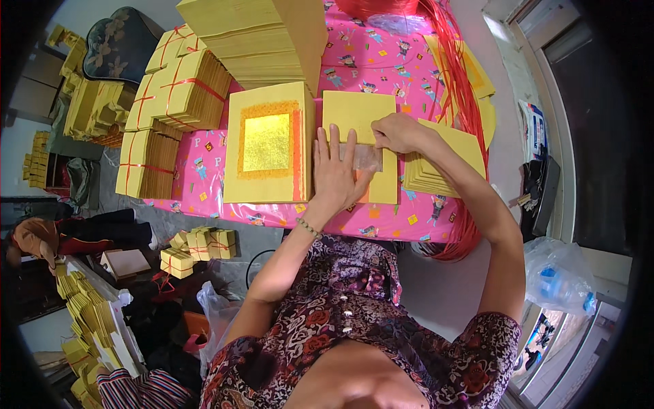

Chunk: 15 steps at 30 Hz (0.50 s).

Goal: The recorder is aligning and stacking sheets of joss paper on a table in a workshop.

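My left hand (pixel 334 174) lies flat with fingers spread on a yellow paper sheet (pixel 357 109) in front of me. Closed at the sheet's right side is my right hand (pixel 402 133); what its fingers hold, if anything, is hidden. Between the hands, a small pale, shiny piece (pixel 368 159) lies on the sheet; I cannot tell its material. Left of the sheet stands a stack of yellow paper (pixel 235 187), topped by a gold foil square (pixel 266 144) with an orange border. A fanned stack of yellow paper (pixel 453 153) sits under my right forearm.
Red plastic strings (pixel 463 88) hang over the right side of the pink-covered table (pixel 361 48). A tall paper stack (pixel 262 48) and red-tied bundles (pixel 174 92) stand behind and left. More bundles (pixel 201 245) lie on the floor. A co-worker's striped sleeve (pixel 143 388) shows at lower left.
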Motion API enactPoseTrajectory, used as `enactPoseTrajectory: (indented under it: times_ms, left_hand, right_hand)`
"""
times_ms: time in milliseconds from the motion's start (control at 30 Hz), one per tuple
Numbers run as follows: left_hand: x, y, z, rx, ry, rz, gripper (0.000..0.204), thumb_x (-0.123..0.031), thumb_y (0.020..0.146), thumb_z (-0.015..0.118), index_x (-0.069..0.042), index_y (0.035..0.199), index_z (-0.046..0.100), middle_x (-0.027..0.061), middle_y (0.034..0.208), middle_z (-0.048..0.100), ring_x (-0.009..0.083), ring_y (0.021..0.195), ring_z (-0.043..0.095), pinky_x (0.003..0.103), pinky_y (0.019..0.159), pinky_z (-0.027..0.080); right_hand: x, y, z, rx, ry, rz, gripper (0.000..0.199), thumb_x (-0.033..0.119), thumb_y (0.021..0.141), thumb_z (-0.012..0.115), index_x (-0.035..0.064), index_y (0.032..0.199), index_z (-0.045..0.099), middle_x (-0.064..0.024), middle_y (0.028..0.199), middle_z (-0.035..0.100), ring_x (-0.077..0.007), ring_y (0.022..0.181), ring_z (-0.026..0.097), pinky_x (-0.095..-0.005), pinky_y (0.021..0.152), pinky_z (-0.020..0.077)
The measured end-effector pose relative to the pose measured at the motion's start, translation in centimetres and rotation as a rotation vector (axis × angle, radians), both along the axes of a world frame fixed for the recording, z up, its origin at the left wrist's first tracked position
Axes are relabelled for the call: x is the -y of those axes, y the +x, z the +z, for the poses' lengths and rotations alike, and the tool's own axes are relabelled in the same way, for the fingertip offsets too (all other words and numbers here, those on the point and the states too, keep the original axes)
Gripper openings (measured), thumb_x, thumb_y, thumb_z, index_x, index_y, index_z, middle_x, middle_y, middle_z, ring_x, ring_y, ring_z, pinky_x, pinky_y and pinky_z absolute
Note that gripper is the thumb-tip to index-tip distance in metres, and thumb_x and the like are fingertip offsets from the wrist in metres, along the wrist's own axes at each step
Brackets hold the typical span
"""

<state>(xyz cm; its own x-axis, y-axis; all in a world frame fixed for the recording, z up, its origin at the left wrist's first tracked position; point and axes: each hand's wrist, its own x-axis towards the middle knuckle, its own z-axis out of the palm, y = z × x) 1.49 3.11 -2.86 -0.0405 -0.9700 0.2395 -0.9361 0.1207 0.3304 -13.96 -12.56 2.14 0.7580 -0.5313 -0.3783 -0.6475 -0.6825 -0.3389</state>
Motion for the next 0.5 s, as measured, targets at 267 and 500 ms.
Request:
enactPoseTrajectory:
  times_ms: [267,500]
  left_hand:
    - [0.5,0.2,-0.1,0.011,-0.005,0.014,0.077,-0.053,0.093,0.054,-0.006,0.151,0.036,0.0327,0.154,0.026,0.0536,0.144,0.018,0.059,0.117,0.018]
    - [2.1,0.1,1.1,-0.118,0.019,0.088,0.058,-0.042,0.097,0.053,-0.006,0.143,0.046,0.0299,0.148,0.037,0.0509,0.138,0.03,0.059,0.112,0.026]
  right_hand:
    - [-0.4,0.4,0.2,-0.076,-0.08,-0.006,0.031,0.025,0.083,0.074,0.0003,0.094,0.059,-0.0198,0.092,0.067,-0.0402,0.089,0.064,-0.0484,0.076,0.0488]
    - [-1.3,-0.2,1.5,0.1,-0.399,0.109,0.028,0.021,0.077,0.076,-0.0006,0.091,0.064,-0.0183,0.085,0.068,-0.0365,0.087,0.069,-0.0484,0.075,0.0551]
